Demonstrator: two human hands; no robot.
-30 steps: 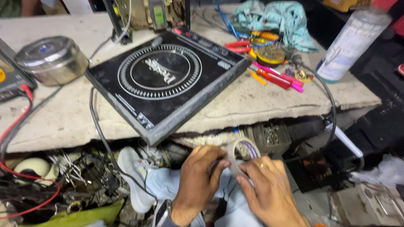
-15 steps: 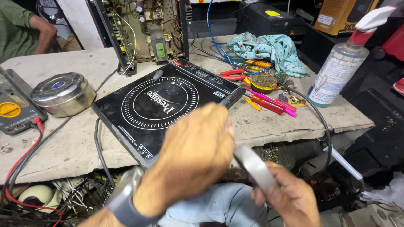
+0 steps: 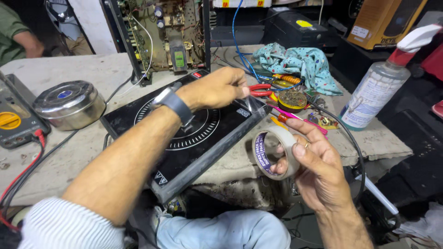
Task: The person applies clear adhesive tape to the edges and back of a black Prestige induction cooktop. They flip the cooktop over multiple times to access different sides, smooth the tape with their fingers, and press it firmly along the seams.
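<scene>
Two bare hands work over a black square induction cooktop (image 3: 184, 133) lying on the grey stone counter (image 3: 92, 74). The right hand (image 3: 314, 161) grips a roll of clear adhesive tape (image 3: 276, 152) just off the cooktop's near right corner, fingers through its core. The left hand (image 3: 217, 87), wearing a dark wristwatch (image 3: 174, 103), hovers above the cooktop's far right edge, its grip pinching the pulled-out clear tape strip (image 3: 251, 103). Left of the cooktop sits a round steel tin (image 3: 69, 103); to its right stands a clear spray bottle (image 3: 378, 87).
</scene>
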